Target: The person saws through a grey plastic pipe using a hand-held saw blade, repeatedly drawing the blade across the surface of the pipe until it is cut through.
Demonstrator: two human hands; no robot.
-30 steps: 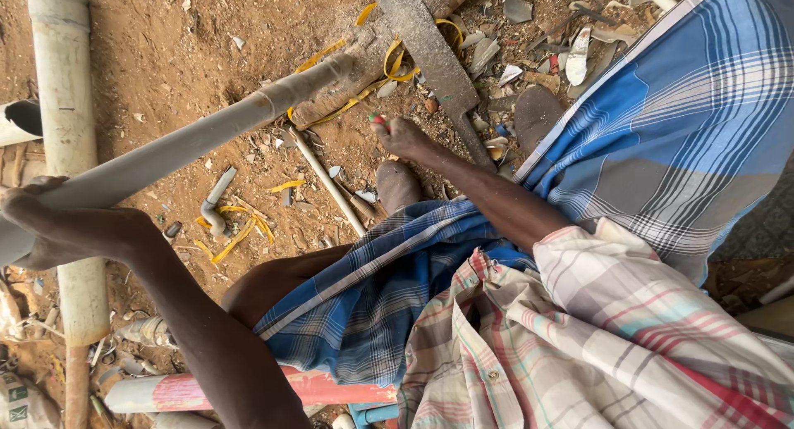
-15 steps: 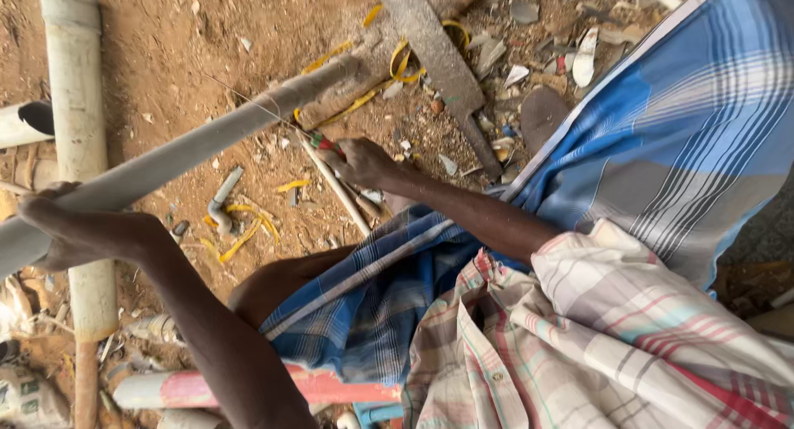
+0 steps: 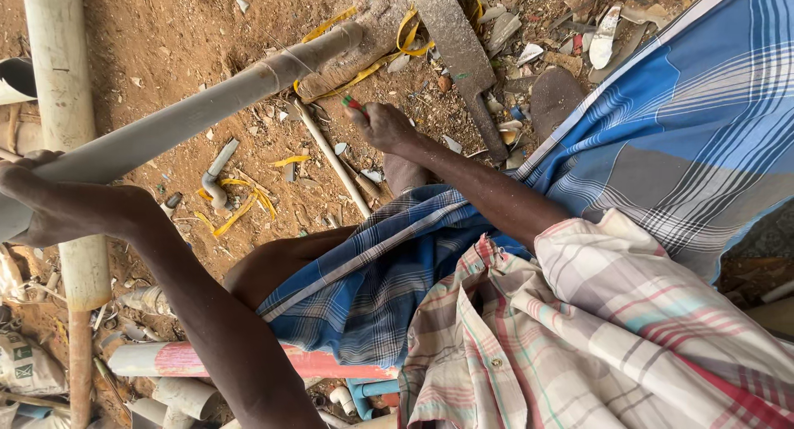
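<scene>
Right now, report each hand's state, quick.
Left hand: closed around the grey pipe.
Right hand: fingers closed on a small red-green tool.

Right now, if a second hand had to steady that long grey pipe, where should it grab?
Grip the bare middle of the long grey pipe, coming from above. The left hand already holds the near end, the far end rests on a block, and the span between is raised and unobstructed.

The grey pipe (image 3: 190, 119) runs off the left edge (its end unseen).
</scene>
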